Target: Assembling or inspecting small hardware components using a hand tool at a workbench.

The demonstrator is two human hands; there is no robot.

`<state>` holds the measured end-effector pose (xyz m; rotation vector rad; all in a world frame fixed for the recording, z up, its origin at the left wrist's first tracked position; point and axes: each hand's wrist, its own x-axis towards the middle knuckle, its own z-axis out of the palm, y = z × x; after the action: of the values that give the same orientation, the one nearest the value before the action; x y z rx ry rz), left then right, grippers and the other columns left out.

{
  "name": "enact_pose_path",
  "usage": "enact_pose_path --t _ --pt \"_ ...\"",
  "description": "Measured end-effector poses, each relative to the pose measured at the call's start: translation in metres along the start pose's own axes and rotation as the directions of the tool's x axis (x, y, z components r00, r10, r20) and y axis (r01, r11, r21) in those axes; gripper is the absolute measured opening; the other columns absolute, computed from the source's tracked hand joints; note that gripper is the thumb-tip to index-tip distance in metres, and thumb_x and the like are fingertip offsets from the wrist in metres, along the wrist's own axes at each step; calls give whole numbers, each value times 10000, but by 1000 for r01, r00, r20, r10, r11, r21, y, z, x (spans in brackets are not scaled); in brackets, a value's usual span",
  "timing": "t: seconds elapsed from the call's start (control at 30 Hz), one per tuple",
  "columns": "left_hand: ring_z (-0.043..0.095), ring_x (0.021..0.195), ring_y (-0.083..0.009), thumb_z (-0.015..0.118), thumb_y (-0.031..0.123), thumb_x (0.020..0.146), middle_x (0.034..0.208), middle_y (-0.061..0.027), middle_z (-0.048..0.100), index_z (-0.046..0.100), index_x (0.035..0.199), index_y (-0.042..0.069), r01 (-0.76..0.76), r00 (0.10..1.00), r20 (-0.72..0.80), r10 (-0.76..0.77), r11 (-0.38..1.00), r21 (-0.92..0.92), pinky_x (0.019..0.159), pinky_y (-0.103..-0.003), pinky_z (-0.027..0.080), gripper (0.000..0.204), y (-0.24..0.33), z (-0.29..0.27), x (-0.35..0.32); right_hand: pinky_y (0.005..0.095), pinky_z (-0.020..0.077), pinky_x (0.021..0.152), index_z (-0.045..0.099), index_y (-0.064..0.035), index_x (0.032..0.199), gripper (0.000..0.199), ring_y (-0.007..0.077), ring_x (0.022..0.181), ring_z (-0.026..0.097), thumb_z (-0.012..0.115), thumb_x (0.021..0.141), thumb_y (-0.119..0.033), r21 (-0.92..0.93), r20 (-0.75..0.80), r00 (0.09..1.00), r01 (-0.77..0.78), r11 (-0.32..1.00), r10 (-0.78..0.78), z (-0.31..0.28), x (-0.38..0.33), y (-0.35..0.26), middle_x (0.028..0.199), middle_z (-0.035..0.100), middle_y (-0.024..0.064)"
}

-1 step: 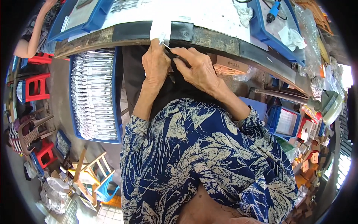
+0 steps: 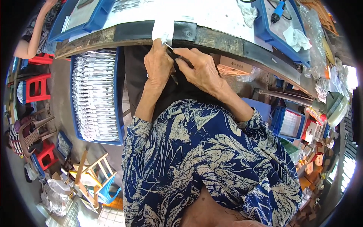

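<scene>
At the table's front edge my left hand (image 2: 157, 64) is closed, its fingertips on a small whitish piece (image 2: 164, 37) lying against a white strip of cloth or paper (image 2: 163, 27) that hangs over the edge. A thin metal rod (image 2: 168, 46) slants from this piece to my right hand (image 2: 203, 70). The right forefinger meets the rod's near end, with the other fingers curled in; the exact grip is partly hidden. Below left of the table, a blue tray (image 2: 120, 125) holds stacked rows of slim metal pieces with white parts (image 2: 94, 94).
On the table stand a blue tray (image 2: 92, 25) at left and another (image 2: 264, 34) at right, with a blue power screwdriver (image 2: 278, 12). Another person's arm (image 2: 34, 38) shows at far left. Red stools (image 2: 37, 88), a wooden chair (image 2: 96, 174) and piled boxes (image 2: 312, 168) stand around.
</scene>
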<state>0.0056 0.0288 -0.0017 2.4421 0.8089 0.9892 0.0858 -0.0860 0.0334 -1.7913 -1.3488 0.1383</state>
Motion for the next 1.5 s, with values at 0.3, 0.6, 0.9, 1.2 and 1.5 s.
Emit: enact_pose_path --t 0.3,0.6,0.9,1.2,1.5 --pt "607 633 -317 546 -32 702 697 -164 571 518 793 2 -38 997 -68 39 999 17 523 -363 491 101 0 3 -1 297 438 484 601 -5 930 181 188 501 561 553 771 -77 199 178 939 -326 924 293 -6 7 -10 613 581 150" --pt "597 592 -316 558 -27 702 687 -156 573 508 757 -2 35 996 -86 -35 999 2 508 -366 480 78 3 8 -3 203 323 376 616 46 899 173 65 445 454 586 767 -61 703 341 803 -563 435 489 -7 7 -6 622 557 45" --pt "586 597 -346 553 -1 717 660 -190 574 498 774 14 1 996 -90 2 999 38 501 -385 464 80 -5 8 -1 182 299 318 577 8 1027 238 93 425 474 596 810 -90 777 517 701 -625 75 491 -3 11 -3 628 537 68" --pt "572 654 -420 512 72 813 666 -248 565 484 851 -16 104 991 85 -100 993 -47 545 -460 444 100 -2 -3 3 190 336 428 625 -23 1022 255 45 497 441 605 815 -172 679 255 922 -386 625 292 2 -6 19 598 511 -10" --pt "572 631 -387 477 86 837 654 -218 555 507 878 -12 142 986 106 -132 985 -94 534 -425 432 109 -2 -5 2 190 349 450 628 -35 1034 257 36 518 439 607 819 -174 654 270 925 -381 654 269 2 -5 27 604 516 -23"
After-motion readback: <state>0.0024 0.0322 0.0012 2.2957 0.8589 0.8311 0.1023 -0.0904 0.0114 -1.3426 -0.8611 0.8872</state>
